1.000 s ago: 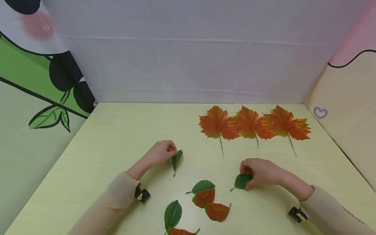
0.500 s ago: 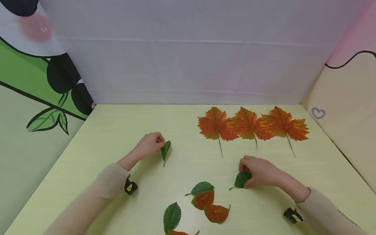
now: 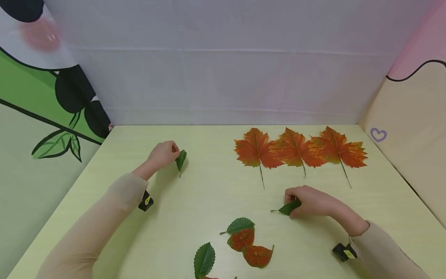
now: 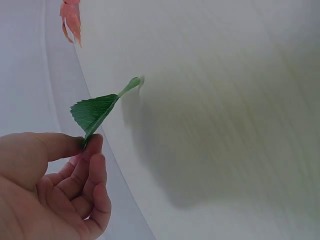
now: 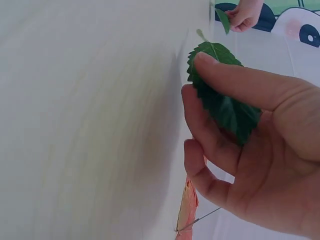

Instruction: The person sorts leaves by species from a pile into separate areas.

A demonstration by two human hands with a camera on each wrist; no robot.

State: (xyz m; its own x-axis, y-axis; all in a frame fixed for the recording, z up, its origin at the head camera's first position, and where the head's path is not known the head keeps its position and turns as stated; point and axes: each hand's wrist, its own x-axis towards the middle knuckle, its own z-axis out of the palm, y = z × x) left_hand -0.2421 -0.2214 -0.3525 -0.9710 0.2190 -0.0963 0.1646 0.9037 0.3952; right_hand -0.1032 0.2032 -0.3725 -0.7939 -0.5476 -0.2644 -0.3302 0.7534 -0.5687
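At the left of the table, my left hand (image 3: 163, 155) pinches a green leaf (image 3: 180, 160) between thumb and fingertip. In the left wrist view that leaf (image 4: 96, 114) is folded, its stem pointing away from the hand. My right hand (image 3: 310, 200) holds another green leaf (image 3: 290, 207) right of the middle, stem to the left. The right wrist view shows the thumb lying across this toothed leaf (image 5: 227, 112), with fingers behind it. Near the front lie a green leaf (image 3: 241, 224) and two red leaves, one (image 3: 241, 239) partly under it and one (image 3: 258, 256) beside it.
Three orange maple leaves (image 3: 300, 147) with thin stems overlap in a row at the back right of the pale table (image 3: 209, 186). Another green leaf (image 3: 204, 259) lies at the front edge of view, over a red leaf mostly cut off. Cloth walls (image 3: 230, 85) surround the table.
My left hand has carried its leaf left and toward the back of the table. The right hand stays near its place, its leaf now turned with the stem more level.
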